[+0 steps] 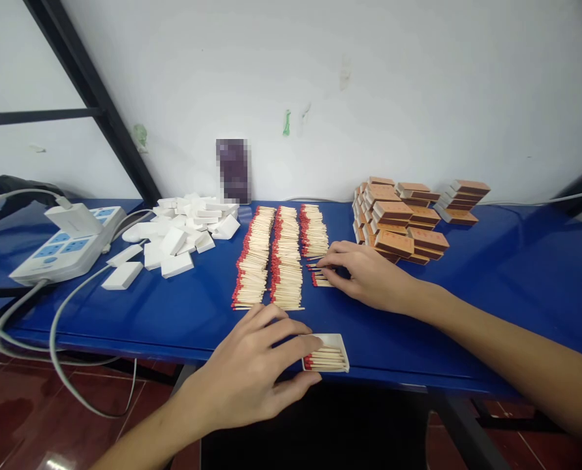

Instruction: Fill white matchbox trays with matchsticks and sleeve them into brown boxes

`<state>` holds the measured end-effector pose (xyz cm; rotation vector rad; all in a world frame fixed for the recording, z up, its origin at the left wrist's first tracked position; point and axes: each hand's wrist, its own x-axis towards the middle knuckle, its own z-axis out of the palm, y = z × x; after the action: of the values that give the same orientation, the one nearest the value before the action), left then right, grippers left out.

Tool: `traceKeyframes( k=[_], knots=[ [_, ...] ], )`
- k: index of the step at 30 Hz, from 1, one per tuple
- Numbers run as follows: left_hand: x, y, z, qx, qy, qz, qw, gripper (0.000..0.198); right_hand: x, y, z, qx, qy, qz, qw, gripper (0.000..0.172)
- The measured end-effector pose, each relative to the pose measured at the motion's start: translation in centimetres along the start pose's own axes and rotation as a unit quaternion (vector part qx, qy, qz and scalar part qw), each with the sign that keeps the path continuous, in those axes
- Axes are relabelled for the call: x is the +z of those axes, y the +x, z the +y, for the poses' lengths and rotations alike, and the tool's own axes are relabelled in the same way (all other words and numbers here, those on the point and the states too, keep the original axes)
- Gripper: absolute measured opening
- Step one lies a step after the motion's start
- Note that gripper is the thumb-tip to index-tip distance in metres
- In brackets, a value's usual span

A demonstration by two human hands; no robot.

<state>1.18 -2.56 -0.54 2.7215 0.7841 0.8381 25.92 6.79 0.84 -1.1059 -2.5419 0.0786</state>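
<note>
My left hand [252,375] grips the left end of a small white matchbox tray [334,341] at the near edge of the blue table [491,294]; the tray holds a few red-tipped matches. My right hand [364,274] lies on the table with its fingers pinching a small bunch of loose matches [320,281] at the near end of the right-hand row. Three long rows of red-tipped matches [284,258] lie side by side in the middle of the table.
A heap of empty white trays [183,235] lies at the left. Stacks of brown matchbox sleeves [403,219] stand at the back right. A white power strip [66,245] with grey cables sits far left. A dark blurred object [233,171] leans against the wall.
</note>
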Motion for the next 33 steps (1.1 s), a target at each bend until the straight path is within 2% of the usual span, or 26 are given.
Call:
traceKeyframes(
  k=[12, 19, 26, 33],
  knots=[
    [0.0, 0.0, 0.0, 0.003, 0.003, -0.001, 1.0, 0.022, 0.0, 0.0, 0.5, 0.008, 0.015, -0.003, 1.0, 0.022],
    [0.0, 0.0, 0.0, 0.001, 0.008, 0.001, 1.0, 0.021, -1.0, -0.6, -0.4, 0.018, 0.018, -0.019, 0.999, 0.024],
    [0.1, 0.0, -0.1, -0.01, 0.01, -0.001, 1.0, 0.028, -2.0, -1.4, -0.4, 0.007, -0.001, -0.063, 0.998, 0.043],
    [0.3, -0.1, 0.0, -0.051, 0.023, 0.024, 0.998, 0.038, -2.4, -1.2, -0.7, 0.03, 0.086, -0.131, 0.987, 0.034]
  ],
)
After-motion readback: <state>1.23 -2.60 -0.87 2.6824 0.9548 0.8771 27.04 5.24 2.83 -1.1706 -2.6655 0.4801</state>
